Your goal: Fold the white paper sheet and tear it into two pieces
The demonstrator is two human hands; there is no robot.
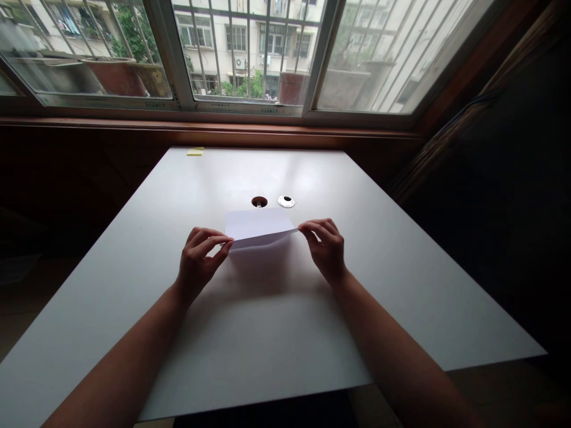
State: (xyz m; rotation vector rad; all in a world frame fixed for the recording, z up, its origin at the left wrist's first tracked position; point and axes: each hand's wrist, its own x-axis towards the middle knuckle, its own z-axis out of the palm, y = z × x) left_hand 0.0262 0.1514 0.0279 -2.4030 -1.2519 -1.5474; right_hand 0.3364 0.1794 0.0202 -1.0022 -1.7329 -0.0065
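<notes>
A folded sheet of white paper is lifted a little above the white table, its near edge raised. My left hand pinches the paper's near left corner between thumb and fingers. My right hand pinches the near right corner the same way. Both forearms reach in from the bottom of the view. The paper's far edge lies close to the table top.
Just behind the paper is a round cable hole with its loose round cover beside it. A yellow sticky pad lies at the table's far left edge. Behind stands a barred window; dark furniture is to the right.
</notes>
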